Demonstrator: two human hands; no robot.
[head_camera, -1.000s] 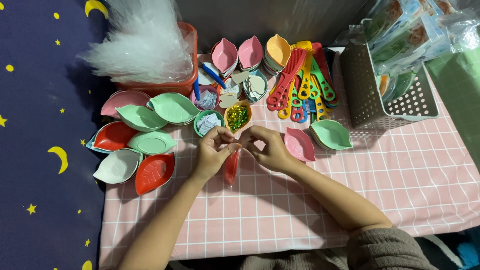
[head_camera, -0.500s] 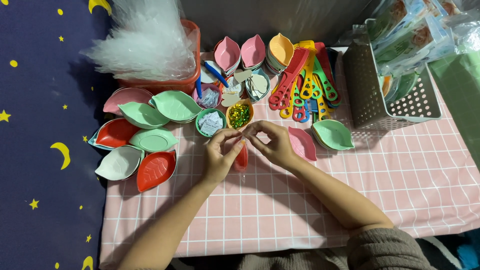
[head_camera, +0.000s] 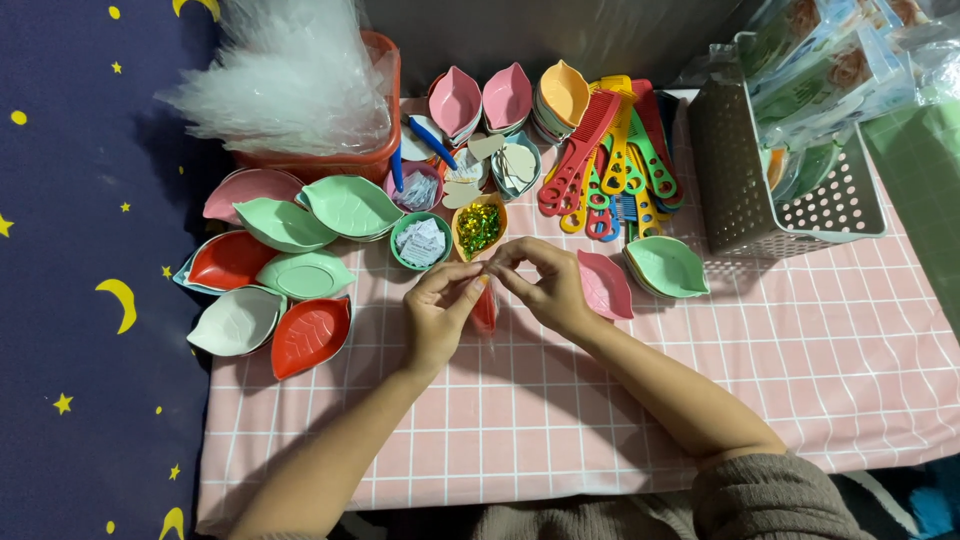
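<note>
- Red leaf-shaped dish (head_camera: 486, 310), seemingly inside a clear wrapper, hangs on edge between both hands over the counter (head_camera: 700, 400).
- Left hand (head_camera: 440, 310): fingers pinched shut on the dish's top.
- Right hand (head_camera: 545, 285): fingers pinched on the same top edge.
- Just beyond: orange dish of green sequins (head_camera: 479, 226), pink dish (head_camera: 605, 285).
- Farther out: combs (head_camera: 610, 160), perforated basket (head_camera: 740, 190).
</note>
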